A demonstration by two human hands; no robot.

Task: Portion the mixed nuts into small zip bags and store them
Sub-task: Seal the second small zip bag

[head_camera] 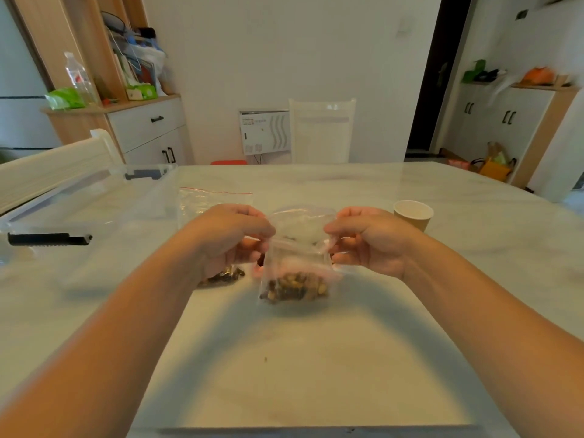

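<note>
Head view: both my hands on one small zip bag [295,270], held up just above the table [316,358]. L hand [234,238] pinches the bag's top left corner, thumb + fingers clamped on the plastic; R hand [366,240] pinches the top right corner the same way. Mouth of bag sits between the two pinches; can't tell if zip strip is pressed closed or still partly open, too blurred.

Mixed nuts [295,289] sit at the bag's bottom, approx. lower third filled. Bag hangs roughly upright, bottom near the tabletop.

Outward: second bag w/ nuts [222,278] lies on table just beside/under my L wrist. Empty zip bags w/ red strip [215,197] lie behind L hand. Paper cup [412,214] stands near R hand, to its right. Clear storage bin [85,203] w/ black latch well to the left.

Judgement: step = sealing this portion.

Risks:
- uneven pull at corners → zip gaps, nuts spill when stored.
- nut or crumb caught in the track → seal fails.
- R elbow swing → could knock the cup.
- tilting bag before seal confirmed → nuts slide out of mouth.
</note>
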